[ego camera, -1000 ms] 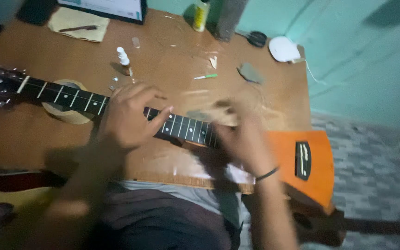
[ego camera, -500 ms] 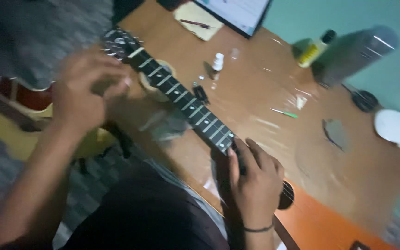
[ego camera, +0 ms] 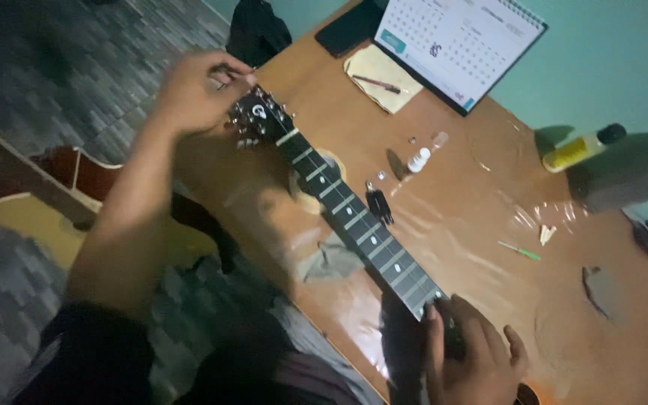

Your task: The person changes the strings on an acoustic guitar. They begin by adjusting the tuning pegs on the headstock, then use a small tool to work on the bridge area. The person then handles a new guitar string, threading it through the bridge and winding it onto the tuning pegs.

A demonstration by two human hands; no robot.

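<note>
A guitar lies slantwise across a wooden table (ego camera: 459, 225), its dark fretted neck (ego camera: 354, 217) running from the headstock (ego camera: 258, 118) at the table's near-left edge down toward the person's lap; the body is mostly out of view.

The left hand (ego camera: 193, 90) is at the headstock, fingers curled and pinched around the tuning pegs on its far side; it grips them, though the blur hides exactly which peg. The right hand (ego camera: 474, 360) rests on the lower end of the neck, palm down, fingers spread loosely over the strings and pressing on them rather than clasping anything.

Measured from the neck: just beside it on the far side lies a small black clip-like thing (ego camera: 379, 204), and a little beyond that stands a small white bottle (ego camera: 418, 160); a round tan disc (ego camera: 316, 180) peeks out from under the neck near the headstock; a grey scrap (ego camera: 331, 262) lies on the near side, touching the neck's edge. Well beyond the neck stands a desk calendar (ego camera: 459, 45), with a yellowish cloth (ego camera: 384, 79) and a pen (ego camera: 376, 83) on it just in front; a yellow bottle with a black cap (ego camera: 583, 148) lies far off to the right, and a thin green stick (ego camera: 519, 250) lies between it and the neck.

Off the table, left of the headstock, a second guitar body (ego camera: 39, 217), reddish and pale, sits on the tiled floor (ego camera: 54, 67).
</note>
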